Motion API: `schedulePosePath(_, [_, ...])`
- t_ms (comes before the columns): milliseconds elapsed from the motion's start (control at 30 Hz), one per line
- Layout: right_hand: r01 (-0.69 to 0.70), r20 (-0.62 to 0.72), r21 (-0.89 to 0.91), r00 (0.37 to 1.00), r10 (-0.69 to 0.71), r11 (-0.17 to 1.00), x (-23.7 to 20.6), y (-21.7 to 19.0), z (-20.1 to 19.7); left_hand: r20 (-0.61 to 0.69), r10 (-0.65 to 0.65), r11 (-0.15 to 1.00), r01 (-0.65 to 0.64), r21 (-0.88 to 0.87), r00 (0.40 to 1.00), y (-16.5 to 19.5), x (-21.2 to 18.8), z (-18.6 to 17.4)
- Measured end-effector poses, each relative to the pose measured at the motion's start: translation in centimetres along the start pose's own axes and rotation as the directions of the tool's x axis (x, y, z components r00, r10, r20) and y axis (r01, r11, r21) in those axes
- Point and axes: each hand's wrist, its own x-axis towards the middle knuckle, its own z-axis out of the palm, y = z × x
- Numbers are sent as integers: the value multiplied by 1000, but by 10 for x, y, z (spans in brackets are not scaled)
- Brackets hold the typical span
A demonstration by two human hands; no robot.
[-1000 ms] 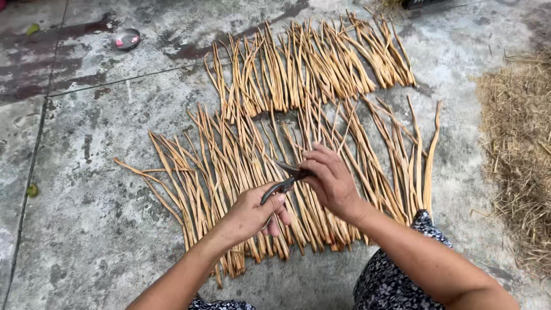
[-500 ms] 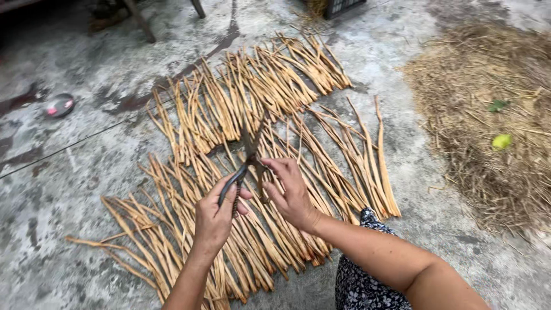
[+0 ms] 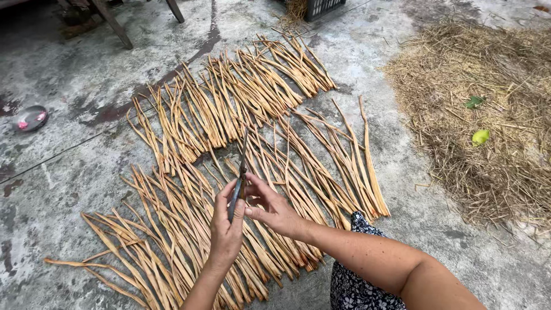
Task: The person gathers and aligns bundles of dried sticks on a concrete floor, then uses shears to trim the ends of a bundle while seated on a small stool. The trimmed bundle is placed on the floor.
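Knife (image 3: 239, 179) sits pinched between my hands: left hand (image 3: 225, 224) fingers wrapped on its handle, right hand (image 3: 271, 209) fingertips touching it beside them, above the strips (image 3: 229, 109) spread below.

Soft, even daylight is falling over the whole scene, leaving only faint shadows under the split cane strips (image 3: 241, 115) and no glare on the concrete floor (image 3: 74, 172). Everything is staying sharp; the wide lens is slightly bending the edges.
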Motion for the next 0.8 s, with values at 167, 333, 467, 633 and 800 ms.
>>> schedulePosePath(167, [-39, 57, 308, 998, 23, 950, 4, 14, -4, 116, 75, 981, -94, 168, 990, 0, 0, 1])
schedulePosePath(333, [-109, 60, 393, 994, 92, 913, 10, 22, -3, 233, 47, 968, -101, 229, 971, 3, -2, 4])
schedulePosePath(467, [-127, 29, 366, 992, 125, 922, 10, 21, -2, 243, 99, 953, -162, 255, 965, 3, -5, -1])
schedulePosePath(633, [-182, -33, 411, 976, 214, 893, 8, 17, -13, 54, 44, 994, -49, 101, 998, -4, -9, -29])
schedulePosePath(800, [-244, 13, 505, 961, 276, 828, 6, 22, -25, -182, -11, 995, -8, -101, 983, -18, -7, -58])
